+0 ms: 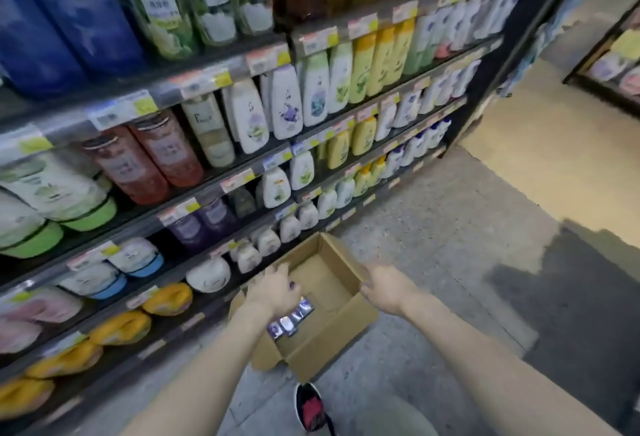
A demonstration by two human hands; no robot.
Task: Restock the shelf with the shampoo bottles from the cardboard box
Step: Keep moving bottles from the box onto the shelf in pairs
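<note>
Writing: "LUX" can be read on the green bottles (162, 6), top shelf (194, 84).
Left hand (273, 288): spread over purple shampoo bottles (292, 319) in the cardboard box (349, 318).
Right hand (384, 285): loosely open at the box's right edge.

Both bare forearms are reaching forward and down, the left hand (273, 288) curling its fingers downward while the right hand (386, 285) is hanging loosely spread.

Floor (450, 228) — cardboard box (332, 328), seemingly flat.
</note>
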